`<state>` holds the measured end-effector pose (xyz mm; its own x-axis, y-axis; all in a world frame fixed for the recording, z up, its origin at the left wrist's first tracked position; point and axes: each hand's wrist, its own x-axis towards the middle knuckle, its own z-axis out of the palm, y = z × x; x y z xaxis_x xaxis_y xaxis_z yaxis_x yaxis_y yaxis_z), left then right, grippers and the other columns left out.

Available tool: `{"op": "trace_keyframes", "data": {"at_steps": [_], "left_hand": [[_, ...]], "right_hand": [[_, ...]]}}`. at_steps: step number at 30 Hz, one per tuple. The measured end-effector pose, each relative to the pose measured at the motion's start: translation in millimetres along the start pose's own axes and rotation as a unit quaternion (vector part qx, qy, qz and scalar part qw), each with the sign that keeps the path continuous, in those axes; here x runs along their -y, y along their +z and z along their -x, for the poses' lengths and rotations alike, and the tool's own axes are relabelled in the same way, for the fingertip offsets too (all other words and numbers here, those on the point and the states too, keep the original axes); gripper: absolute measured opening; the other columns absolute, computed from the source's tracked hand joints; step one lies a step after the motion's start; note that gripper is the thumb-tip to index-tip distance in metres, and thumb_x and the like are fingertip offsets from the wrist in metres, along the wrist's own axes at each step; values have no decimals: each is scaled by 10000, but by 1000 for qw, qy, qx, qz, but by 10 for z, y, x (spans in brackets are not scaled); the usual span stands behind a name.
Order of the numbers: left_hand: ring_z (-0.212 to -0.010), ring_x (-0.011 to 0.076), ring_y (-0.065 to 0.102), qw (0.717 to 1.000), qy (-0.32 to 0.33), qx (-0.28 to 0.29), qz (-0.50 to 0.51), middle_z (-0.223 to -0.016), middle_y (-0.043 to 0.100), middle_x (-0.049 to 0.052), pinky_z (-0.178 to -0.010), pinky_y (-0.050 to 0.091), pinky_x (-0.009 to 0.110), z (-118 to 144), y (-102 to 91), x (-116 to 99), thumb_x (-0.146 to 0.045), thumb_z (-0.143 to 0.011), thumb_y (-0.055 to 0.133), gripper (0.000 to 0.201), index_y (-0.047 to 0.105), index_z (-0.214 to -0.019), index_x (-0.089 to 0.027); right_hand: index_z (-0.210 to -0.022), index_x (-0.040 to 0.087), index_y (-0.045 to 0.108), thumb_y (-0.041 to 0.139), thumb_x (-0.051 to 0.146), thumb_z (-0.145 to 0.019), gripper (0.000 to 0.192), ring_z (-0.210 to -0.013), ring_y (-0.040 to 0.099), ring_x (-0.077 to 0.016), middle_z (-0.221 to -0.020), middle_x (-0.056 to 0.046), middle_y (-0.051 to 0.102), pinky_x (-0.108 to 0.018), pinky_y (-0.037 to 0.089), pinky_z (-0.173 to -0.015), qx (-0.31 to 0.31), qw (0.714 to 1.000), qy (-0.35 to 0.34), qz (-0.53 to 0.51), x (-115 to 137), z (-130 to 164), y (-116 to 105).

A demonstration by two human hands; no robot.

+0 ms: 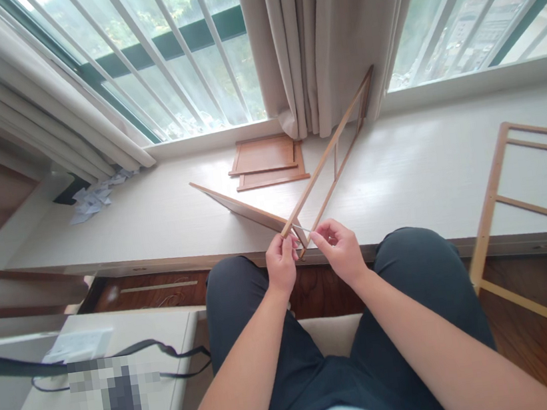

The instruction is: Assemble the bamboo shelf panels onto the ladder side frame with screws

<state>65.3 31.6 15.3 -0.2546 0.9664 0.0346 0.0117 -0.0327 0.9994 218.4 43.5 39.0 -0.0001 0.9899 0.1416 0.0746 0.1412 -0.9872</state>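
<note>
My left hand (281, 262) grips the near corner of a thin wooden frame (331, 150), which slants up and away to lean against the curtain. A flat wooden panel (241, 207) meets that same corner and lies tilted on the sill to the left. My right hand (340, 248) pinches a small thin metal piece, perhaps a screw or hex key, whose tip points at the frame's corner joint. Both hands hover just above the front edge of the white window sill (424, 165), over my knees.
Two flat wooden panels (268, 161) lie stacked on the sill near the curtain (317, 38). Crumpled white paper (93, 196) sits at the sill's left end. A larger wooden frame (521, 213) leans at the right. A black strap (136, 349) crosses a white surface at lower left.
</note>
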Motion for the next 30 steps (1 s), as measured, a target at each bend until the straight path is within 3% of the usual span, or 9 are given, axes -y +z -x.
{"op": "trace_keyframes", "data": {"at_steps": [30], "left_hand": [[-491,69,466,1000,-14,-1,2,-670,575,-15,-469,388,197,0,21,-5,-525,-937,613,376,654,-827,-168]], "right_hand": [[-805,211,661,674,442,-920,258,-616,548,-161,-704,-5,642,-288,435,-598,8,1000,3,4,0,0,-9]]}}
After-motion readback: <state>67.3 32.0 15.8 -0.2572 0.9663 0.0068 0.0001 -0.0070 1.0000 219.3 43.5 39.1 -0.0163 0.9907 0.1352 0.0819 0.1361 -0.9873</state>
